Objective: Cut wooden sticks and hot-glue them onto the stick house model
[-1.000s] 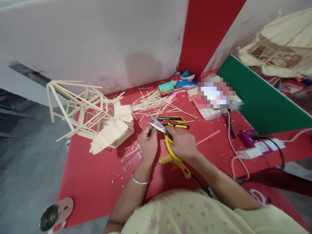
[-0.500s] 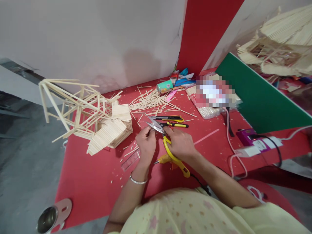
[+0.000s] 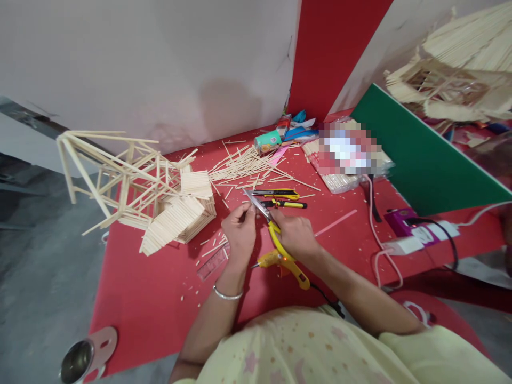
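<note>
My right hand [image 3: 298,234] is wrapped round the yellow handles of a pair of scissors [image 3: 260,205], whose blades point away to the upper left and look nearly together. Close by the blades, my left hand [image 3: 240,232] is closed in a pinch; whatever its fingertips hold is too small to make out. Just below both hands lies a yellow glue gun [image 3: 294,269] with a small lit light. Beyond them are a box cutter [image 3: 280,193] and a yellow-and-black hand tool [image 3: 286,204]. A clear ruler [image 3: 214,261] is partly beside my left wrist.
A wooden stick frame model [image 3: 132,181] stands at the left. Loose sticks [image 3: 244,165], a green can [image 3: 268,142] and bagged sticks [image 3: 336,178] lie behind. At right are a green board [image 3: 424,154] and a power strip [image 3: 420,237] with cables. A metal cup [image 3: 78,360] sits front left.
The scissor blades, spread apart before, have come together beside my left fingertips. My left hand keeps its pinch, and the whole view has shifted slightly.
</note>
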Demonstrator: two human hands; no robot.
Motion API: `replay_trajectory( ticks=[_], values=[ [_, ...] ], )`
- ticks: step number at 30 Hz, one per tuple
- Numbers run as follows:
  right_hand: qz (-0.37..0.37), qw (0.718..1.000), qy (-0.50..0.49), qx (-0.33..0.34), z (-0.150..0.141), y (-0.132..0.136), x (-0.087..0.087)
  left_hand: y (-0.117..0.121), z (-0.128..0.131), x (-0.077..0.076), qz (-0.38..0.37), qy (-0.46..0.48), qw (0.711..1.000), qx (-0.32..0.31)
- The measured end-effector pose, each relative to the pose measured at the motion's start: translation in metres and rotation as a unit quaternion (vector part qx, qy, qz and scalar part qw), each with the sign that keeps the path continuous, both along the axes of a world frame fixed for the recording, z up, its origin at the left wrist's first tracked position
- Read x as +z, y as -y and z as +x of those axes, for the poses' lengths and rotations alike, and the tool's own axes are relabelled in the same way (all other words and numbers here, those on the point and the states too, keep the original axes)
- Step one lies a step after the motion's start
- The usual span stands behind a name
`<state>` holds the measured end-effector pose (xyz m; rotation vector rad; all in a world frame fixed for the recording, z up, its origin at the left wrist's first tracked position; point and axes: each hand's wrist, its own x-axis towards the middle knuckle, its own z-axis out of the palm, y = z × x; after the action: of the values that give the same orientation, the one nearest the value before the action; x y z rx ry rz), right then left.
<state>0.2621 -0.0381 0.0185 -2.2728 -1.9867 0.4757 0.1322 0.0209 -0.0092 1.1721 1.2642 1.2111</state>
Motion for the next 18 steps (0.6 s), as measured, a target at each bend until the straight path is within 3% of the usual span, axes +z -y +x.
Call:
replay_trajectory(
  ticks=[3, 6, 9, 11, 14, 16, 18],
  values=[
    [0.035, 0.996, 0.037, -0.069, 0.015, -0.009, -0.001, 0.001, 0.004, 0.004, -0.006, 0.058, 0.998, -0.01],
    [0.057, 0.977, 0.112, -0.17, 0.049, -0.027, -0.003, 0.003, 0.004, 0.01, -0.04, 0.137, 0.99, -0.004],
    [0.022, 0.97, 0.14, -0.198, 0.083, -0.039, -0.006, 0.005, -0.002, 0.016, -0.074, 0.18, 0.981, -0.011],
    [0.005, 0.971, 0.144, -0.19, 0.091, -0.038, -0.006, 0.006, -0.007, 0.021, -0.097, 0.195, 0.976, -0.022],
    [0.102, 0.976, 0.108, -0.16, 0.075, -0.025, 0.003, 0.008, -0.014, 0.028, -0.128, 0.225, 0.965, -0.032],
    [0.188, 0.978, 0.02, -0.089, 0.049, -0.016, 0.013, 0.009, -0.02, 0.033, -0.156, 0.246, 0.956, -0.037],
    [0.229, 0.97, -0.083, 0.022, 0.02, -0.01, 0.022, 0.01, -0.025, 0.037, -0.186, 0.267, 0.945, -0.038]
  ],
)
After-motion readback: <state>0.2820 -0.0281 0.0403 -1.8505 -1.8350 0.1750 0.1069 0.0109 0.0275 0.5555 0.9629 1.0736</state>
